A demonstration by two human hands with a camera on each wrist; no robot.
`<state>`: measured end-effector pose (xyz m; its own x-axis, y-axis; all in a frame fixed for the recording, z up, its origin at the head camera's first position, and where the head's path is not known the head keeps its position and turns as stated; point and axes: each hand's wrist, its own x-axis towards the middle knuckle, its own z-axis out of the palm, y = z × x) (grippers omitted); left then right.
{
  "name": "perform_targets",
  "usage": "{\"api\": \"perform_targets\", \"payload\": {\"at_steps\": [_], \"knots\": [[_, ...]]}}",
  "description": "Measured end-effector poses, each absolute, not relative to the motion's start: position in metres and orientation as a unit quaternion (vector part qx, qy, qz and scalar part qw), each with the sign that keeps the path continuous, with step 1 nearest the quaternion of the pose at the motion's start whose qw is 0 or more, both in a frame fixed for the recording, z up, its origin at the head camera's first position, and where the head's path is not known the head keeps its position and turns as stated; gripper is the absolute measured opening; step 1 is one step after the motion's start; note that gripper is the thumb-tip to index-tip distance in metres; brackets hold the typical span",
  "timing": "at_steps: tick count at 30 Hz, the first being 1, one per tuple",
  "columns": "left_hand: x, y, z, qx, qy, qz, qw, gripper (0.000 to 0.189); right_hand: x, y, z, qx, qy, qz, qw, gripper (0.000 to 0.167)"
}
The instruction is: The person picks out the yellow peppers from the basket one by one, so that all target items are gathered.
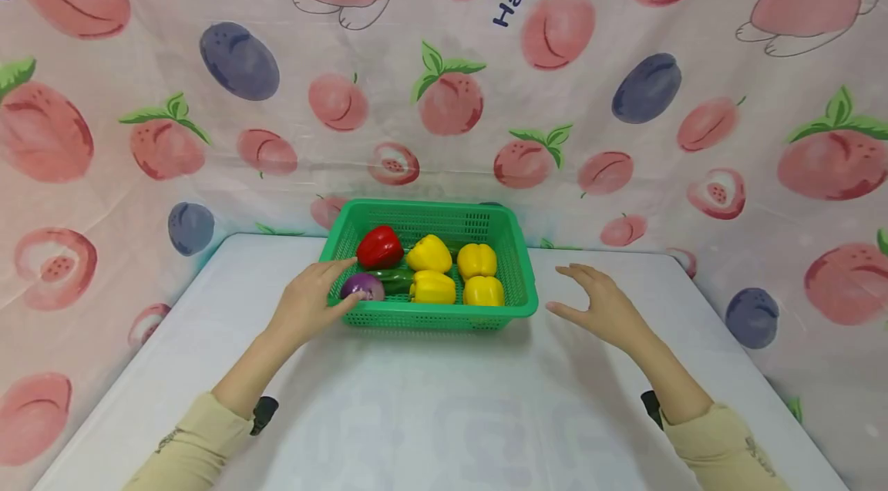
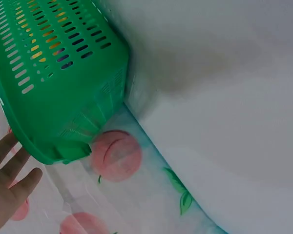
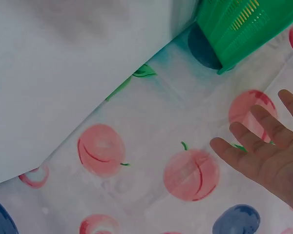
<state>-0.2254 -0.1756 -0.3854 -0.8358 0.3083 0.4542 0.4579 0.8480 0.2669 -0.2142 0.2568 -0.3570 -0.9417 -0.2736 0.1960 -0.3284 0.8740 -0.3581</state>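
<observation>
A green plastic basket with perforated walls stands at the back of the white table. Inside lie a red bell pepper, several yellow bell peppers, a purple round vegetable and a dark green cucumber-like vegetable. My left hand is at the basket's left end, fingers spread and overlapping the rim in the head view; in the left wrist view its fingertips are right by the rim. My right hand is held apart from the basket's right end, fingers extended, holding nothing.
The white table reaches back to a fruit-printed cloth hanging behind it and at both sides. A dark strap shows at the left wrist, and another dark strap at the right.
</observation>
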Motion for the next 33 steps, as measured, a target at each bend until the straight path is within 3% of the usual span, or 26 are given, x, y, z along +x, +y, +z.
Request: {"api": "perform_targets", "payload": {"at_steps": [14,33], "knots": [[-0.23,-0.163,-0.388,-0.2,-0.923,-0.226,0.24,0.044,-0.21,0.237,-0.354,0.151,-0.953,0.237,0.112,0.055],[-0.239,-0.157,-0.391,-0.175,-0.927,-0.238,0.232,0.046,-0.215,0.216,-0.355,0.181,-0.927,0.298,0.135,0.047]]}}
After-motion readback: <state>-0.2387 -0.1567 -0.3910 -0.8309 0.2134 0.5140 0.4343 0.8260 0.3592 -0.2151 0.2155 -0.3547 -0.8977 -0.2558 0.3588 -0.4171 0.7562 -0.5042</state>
